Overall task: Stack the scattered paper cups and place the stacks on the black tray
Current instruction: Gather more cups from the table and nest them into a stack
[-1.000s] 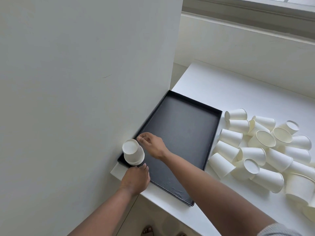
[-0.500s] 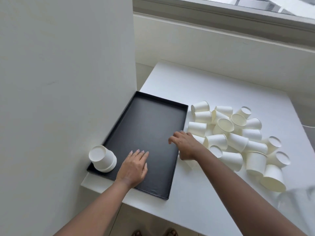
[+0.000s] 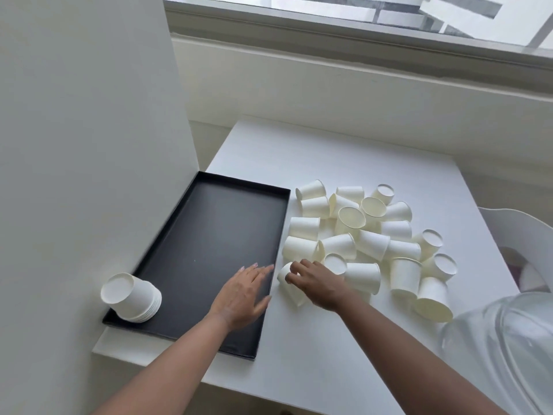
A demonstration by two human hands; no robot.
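A black tray (image 3: 209,235) lies on the left part of the white table. An upside-down stack of white paper cups (image 3: 131,298) stands in the tray's near left corner. Several loose white cups (image 3: 368,235) lie scattered to the right of the tray. My right hand (image 3: 317,283) curls its fingers around a cup (image 3: 288,284) lying on its side just beside the tray's right edge. My left hand (image 3: 242,295) hovers flat with fingers spread over the tray's near right side, holding nothing.
A white wall panel (image 3: 83,145) runs along the tray's left side. The white table (image 3: 344,157) ends near my body. A clear plastic cover (image 3: 508,339) and a white chair back (image 3: 514,232) sit at the right. A window sill is beyond.
Both hands left the cup stack and moved right. My right hand reached the nearest loose cup and closed on it. My left hand slid to the tray's right edge.
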